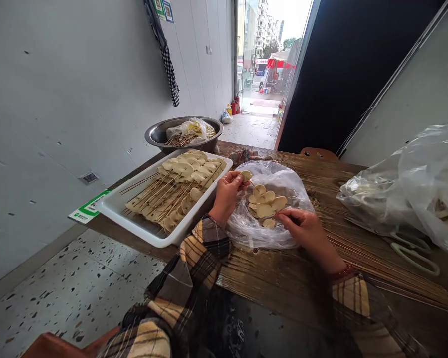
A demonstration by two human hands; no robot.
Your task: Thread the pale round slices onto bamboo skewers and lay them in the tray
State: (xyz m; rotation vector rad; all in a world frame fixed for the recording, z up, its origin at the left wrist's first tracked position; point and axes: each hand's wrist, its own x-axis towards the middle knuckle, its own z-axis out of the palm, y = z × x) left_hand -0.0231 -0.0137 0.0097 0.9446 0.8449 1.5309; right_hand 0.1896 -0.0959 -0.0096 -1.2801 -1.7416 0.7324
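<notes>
Pale oval slices [266, 199] lie in an open clear plastic bag [298, 186] on the wooden table. My left hand [228, 193], at the bag's left edge, is closed on a pale slice [246, 175] with a thin stick by it. At the right side of the bag, the fingers of my right hand [302, 226] pinch the edge of a slice [279, 203] on the pile. To the left, a white tray [159, 242] holds many skewered slices [184, 169] laid in rows, their sticks pointing toward the lower left.
Behind the tray stands a metal bowl [155, 133] with bagged skewers. Loose thin sticks [381, 271] lie at the right, near green-handled scissors [414, 256] and a large plastic bag [403, 174]. A crumpled cloth [248, 155] sits behind the open bag. A green card [91, 206] is under the tray's left corner.
</notes>
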